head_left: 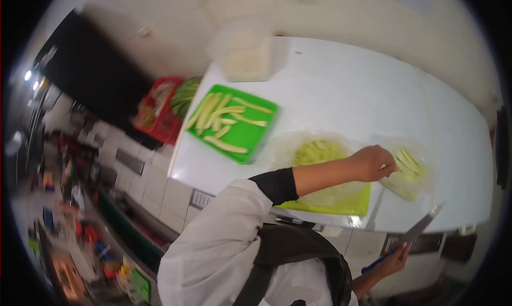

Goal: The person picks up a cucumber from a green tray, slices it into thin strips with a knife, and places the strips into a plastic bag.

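Observation:
My left hand reaches across the table with its fingers pinched together, beside a clear plastic bag with long pale green vegetable strips on it. Whatever the fingers hold, if anything, is too small to make out. Low at the right, my right hand grips a knife by its blue handle, with the blade pointing up and right, near the table's front edge. Under my left forearm lies another clear bag full of cut pale green pieces, partly covering a yellow-green board.
A green tray with long peeled vegetable pieces lies on the left of the white table. Behind it stands a whitish block-shaped container with plastic. Red crates with leafy greens stand on the left, beyond the table.

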Action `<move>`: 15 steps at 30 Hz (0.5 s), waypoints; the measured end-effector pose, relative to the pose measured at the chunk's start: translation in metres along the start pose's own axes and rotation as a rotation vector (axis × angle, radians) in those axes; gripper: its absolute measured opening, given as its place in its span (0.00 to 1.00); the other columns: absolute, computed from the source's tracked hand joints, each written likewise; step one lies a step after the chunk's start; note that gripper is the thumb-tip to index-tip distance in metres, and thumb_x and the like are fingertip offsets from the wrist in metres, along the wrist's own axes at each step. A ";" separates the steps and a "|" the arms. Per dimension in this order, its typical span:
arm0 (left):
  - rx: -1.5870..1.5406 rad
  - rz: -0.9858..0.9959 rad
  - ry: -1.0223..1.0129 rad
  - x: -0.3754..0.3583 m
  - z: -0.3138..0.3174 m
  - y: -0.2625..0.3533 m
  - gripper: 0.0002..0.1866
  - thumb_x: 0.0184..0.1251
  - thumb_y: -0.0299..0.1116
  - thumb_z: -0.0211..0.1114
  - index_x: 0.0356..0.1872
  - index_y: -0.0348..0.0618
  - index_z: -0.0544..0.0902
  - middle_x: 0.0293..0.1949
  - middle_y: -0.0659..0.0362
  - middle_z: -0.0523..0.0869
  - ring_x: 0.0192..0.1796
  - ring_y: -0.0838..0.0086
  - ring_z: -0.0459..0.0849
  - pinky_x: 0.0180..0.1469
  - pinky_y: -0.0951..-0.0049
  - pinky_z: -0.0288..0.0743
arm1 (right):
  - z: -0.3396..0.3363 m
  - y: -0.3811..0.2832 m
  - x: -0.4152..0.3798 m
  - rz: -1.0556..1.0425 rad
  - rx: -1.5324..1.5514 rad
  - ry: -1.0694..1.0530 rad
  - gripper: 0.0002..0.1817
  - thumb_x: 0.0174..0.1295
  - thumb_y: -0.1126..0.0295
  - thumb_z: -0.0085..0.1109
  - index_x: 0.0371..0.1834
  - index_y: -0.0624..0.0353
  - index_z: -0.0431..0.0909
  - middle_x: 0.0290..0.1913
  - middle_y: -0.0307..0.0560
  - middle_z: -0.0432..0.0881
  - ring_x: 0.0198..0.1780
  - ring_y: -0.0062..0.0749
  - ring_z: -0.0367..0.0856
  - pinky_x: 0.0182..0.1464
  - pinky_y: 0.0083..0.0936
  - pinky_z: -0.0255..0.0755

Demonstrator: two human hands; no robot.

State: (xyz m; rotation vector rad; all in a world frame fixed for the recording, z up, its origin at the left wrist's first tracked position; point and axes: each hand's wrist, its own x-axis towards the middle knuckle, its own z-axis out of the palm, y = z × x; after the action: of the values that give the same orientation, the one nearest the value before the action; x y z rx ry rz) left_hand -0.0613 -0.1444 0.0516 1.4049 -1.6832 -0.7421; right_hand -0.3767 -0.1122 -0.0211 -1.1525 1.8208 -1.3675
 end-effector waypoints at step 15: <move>0.630 -0.903 0.831 -0.339 -0.245 -0.172 0.24 0.53 0.34 0.66 0.52 0.40 0.76 0.49 0.49 0.80 0.56 0.56 0.75 0.61 0.55 0.64 | 0.081 -0.077 -0.094 -0.230 0.032 -0.479 0.17 0.63 0.67 0.55 0.52 0.65 0.75 0.33 0.40 0.78 0.20 0.15 0.66 0.18 0.13 0.60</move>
State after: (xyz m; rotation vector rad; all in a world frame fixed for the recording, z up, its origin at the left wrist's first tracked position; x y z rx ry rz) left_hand 0.2566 0.1640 -0.0392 2.5061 -0.5715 0.0342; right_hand -0.2436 -0.0729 0.0226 -1.5528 1.3537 -1.1083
